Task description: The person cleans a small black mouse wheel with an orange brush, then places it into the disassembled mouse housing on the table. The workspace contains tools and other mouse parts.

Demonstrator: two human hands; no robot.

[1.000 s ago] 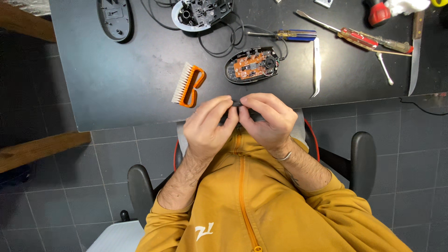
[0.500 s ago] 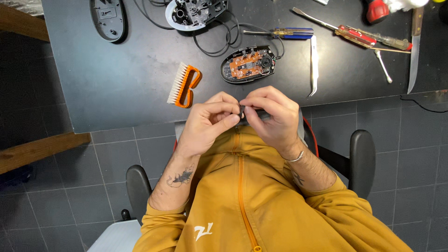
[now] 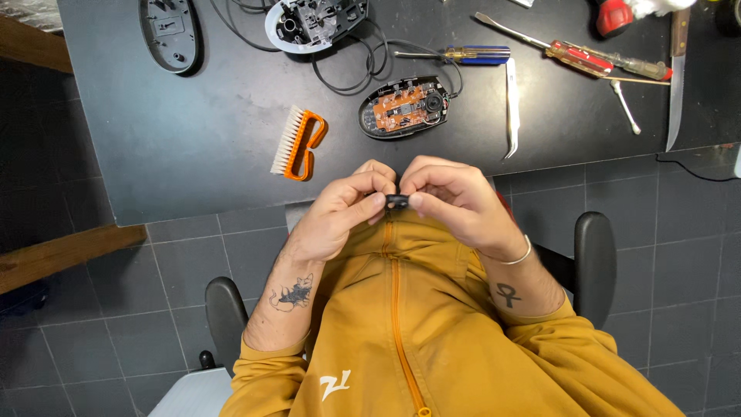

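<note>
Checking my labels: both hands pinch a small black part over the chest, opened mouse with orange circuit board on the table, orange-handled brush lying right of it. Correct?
One slip: in the head view the orange-handled brush lies left of the opened mouse, not right. The rest holds: left hand and right hand pinch the small black part over the chest.

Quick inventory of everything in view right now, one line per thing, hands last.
small part: 1, black, pinched between both hands at the chest
table: 1, dark grey
brush: 1, orange, white bristles, table's near edge
opened mouse base: 1, orange circuit board, centre
mouse shell: 1, dark, far left
second mouse body: 1, cabled, top
screwdrivers: 2, one blue, one red
tweezers: 1, silver
knife: 1, right
chair: 1, black
left hand: on part
right hand: on part
</note>
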